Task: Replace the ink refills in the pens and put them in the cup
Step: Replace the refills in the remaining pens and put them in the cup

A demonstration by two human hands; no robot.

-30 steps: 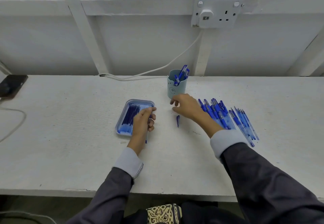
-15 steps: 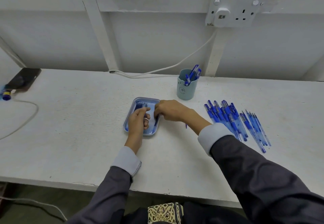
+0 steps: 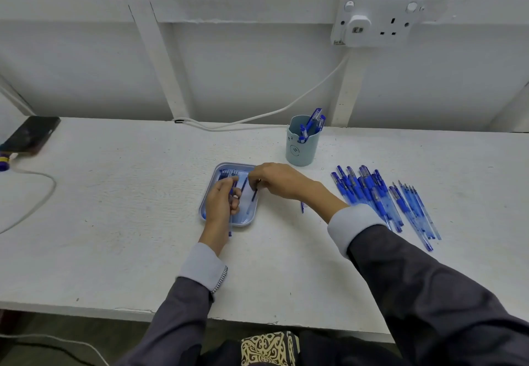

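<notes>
Currently mid-swap: left hand [image 3: 221,204] grips a pen barrel [image 3: 230,230] over the tray [image 3: 202,211]; right hand [image 3: 274,179] pinches a refill [image 3: 251,201] at the tray's right side. Next, judged: thread refill into barrel, then refit the small blue piece [image 3: 302,206] lying just right of the tray. Cup [image 3: 300,151] stands behind, loose pens [image 3: 369,194] to the right; front counter [image 3: 114,222] edge is well clear, open room nearer.

Cool, even light fills the frame, leaving the white table [image 3: 114,222] and wall [image 3: 257,79] bright and flat, with only faint, soft-edged shadows. The bottom edge, below the table, falls dim. Wide-angle distortion bows straight lines toward the frame's sides, and the pens [image 3: 369,191] at right look slightly smeared.
</notes>
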